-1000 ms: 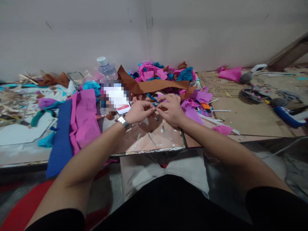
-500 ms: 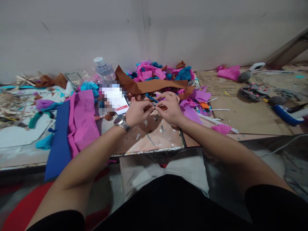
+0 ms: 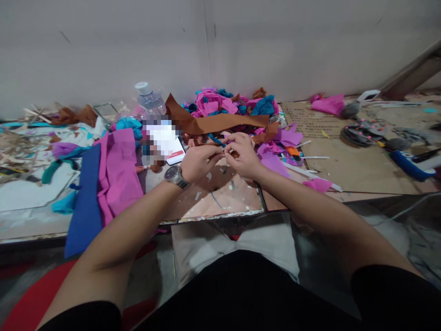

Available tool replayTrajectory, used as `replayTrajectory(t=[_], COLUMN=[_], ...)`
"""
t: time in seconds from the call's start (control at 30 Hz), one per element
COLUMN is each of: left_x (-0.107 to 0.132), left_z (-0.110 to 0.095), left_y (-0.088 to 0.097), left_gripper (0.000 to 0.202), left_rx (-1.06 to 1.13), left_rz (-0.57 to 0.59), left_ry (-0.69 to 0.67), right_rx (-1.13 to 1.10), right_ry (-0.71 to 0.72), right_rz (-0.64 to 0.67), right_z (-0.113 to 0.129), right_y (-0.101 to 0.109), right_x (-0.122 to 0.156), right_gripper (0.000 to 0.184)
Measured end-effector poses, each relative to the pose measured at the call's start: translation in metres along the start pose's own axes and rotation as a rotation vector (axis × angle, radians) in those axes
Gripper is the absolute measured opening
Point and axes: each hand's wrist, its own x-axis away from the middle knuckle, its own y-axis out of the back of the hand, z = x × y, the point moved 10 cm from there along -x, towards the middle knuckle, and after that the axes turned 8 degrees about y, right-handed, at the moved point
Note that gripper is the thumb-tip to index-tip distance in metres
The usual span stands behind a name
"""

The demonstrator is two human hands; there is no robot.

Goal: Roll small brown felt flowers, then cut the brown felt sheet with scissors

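Note:
Over the front of the table my left hand [image 3: 200,163] and my right hand [image 3: 243,155] meet at the fingertips. Both are closed in a pinch around a small piece of brown crepe paper [image 3: 235,156], mostly covered by the fingers. Just behind my hands lies a long strip of brown crepe paper [image 3: 227,123], on a heap of pink and blue crepe paper scraps [image 3: 217,102]. A phone [image 3: 175,156] with a lit screen stands close to my left hand, its upper part blurred out. Purple crepe paper [image 3: 272,158] lies beside my right wrist.
A clear bottle [image 3: 149,99] with a white cap stands behind the phone. Blue sheet [image 3: 82,197] and pink crepe paper [image 3: 120,170] hang toward the left front edge. White sticks [image 3: 315,157], cardboard [image 3: 330,174] and a dark pincushion-like object [image 3: 361,133] lie to the right.
Both hands have shifted very slightly to the right, and the fingers have moved a little around the pinched piece. Less of the brown paper shows now.

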Motion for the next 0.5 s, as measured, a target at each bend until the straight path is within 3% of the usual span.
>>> replayTrajectory(t=[0.23,0.5], left_x=[-0.001,0.0], left_z=[0.013,0.005], left_y=[0.007,0.003], left_gripper=[0.024,0.023], left_rx=[0.204,0.156], left_rz=[0.007,0.017], left_ry=[0.124,0.078], right_rx=[-0.002,0.034], right_ry=[-0.021,0.011], right_rz=[-0.038,-0.039], right_z=[-0.001,0.003], right_y=[0.008,0.007], right_x=[0.0,0.0], right_gripper=[0.009,0.007])
